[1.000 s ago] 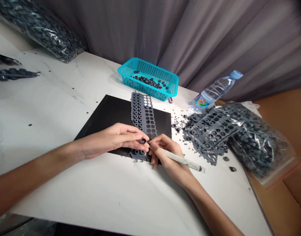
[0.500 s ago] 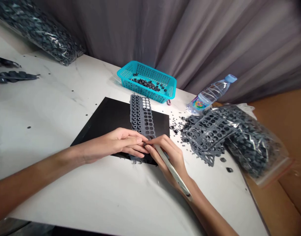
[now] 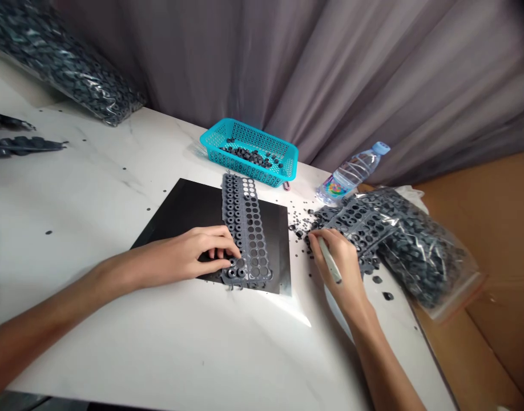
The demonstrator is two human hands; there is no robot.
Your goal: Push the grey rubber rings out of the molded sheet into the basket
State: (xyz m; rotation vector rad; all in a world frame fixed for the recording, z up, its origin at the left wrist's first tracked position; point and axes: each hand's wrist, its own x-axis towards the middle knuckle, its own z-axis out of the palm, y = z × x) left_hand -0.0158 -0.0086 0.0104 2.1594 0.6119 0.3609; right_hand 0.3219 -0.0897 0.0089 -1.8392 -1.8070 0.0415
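Observation:
My left hand [image 3: 197, 254] rests over the black board [image 3: 176, 214], thumb and forefinger closing on a small grey ring in the lower left of a moulded rubber sheet [image 3: 244, 228]. Rings fill the left columns of that sheet, while round holes show in the right ones. Off to the right, my right hand [image 3: 339, 257] is closed around a slim silvery tool [image 3: 329, 260], its working end hidden by the fingers. Those fingertips are above small dark bits beside a pile of moulded sheets [image 3: 358, 228].
Behind the board stands a turquoise basket [image 3: 206, 140] with small dark pieces inside. A water bottle [image 3: 351, 171] and a clear bag of dark parts [image 3: 420, 257] are at the right. Another full bag [image 3: 73, 68] lies at the back left. Dark specks dot the white table [image 3: 159, 342].
My hands were together over the lower sheet; the right one has moved away to the right with its tool. My left hand has turned palm down onto the sheet. The view has shifted slightly.

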